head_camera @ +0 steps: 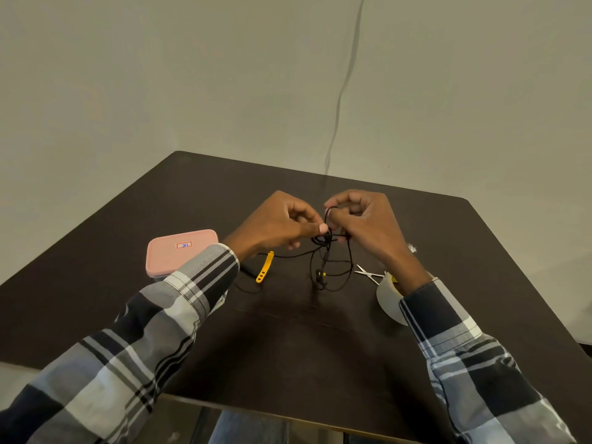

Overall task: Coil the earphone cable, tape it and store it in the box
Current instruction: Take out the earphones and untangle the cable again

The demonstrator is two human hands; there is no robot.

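Dark worktop (288,331) carried the pink box (181,251) while both hands, left hand (278,222) and right hand (362,222), pinched the limp, light earphone cable (333,270) above it, best gripped at its gathered loops.

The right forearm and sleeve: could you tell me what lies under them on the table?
A roll of tape and small scissors show beside the right sleeve; the sleeve covers part of the roll and the scissors' handles.

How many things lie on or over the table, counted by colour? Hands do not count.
Black: 1, the cable
Yellow: 1, the strap
Pink: 1, the box
White: 1, the tape
Silver: 1, the scissors
Total: 5
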